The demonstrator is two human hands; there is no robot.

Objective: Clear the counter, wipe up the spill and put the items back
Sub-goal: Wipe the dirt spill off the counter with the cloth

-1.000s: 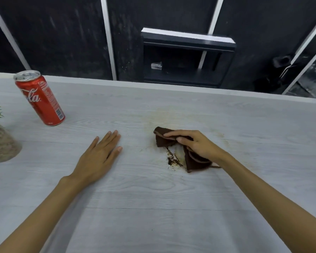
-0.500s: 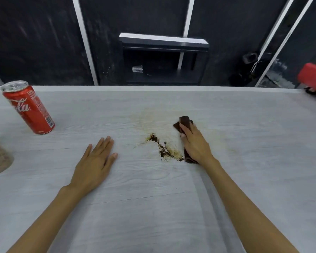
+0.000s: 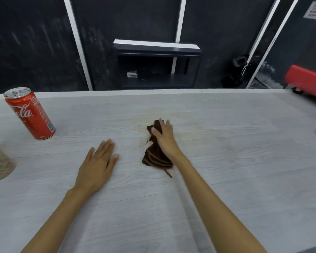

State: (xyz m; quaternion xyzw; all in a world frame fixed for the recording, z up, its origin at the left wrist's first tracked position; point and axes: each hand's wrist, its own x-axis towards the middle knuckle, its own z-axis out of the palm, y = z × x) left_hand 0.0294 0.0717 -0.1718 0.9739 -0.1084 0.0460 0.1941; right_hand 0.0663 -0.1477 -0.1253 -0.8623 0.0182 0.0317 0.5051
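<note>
Brown, bunched and striped, the cloth rag lies mid-counter under the right hand, which presses it flat-palmed over a faint tan smear. Left hand rests spread, holding nothing, on the pale wood-grain counter; the upright red cola can stands well apart, bare surface all around.

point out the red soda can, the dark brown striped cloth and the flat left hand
red soda can [image 3: 32, 116], head view, middle of its side
dark brown striped cloth [image 3: 154, 158], head view, lower striped fold
left hand [image 3: 97, 167], head view, back of hand

Left hand flat — right hand pressing
</note>
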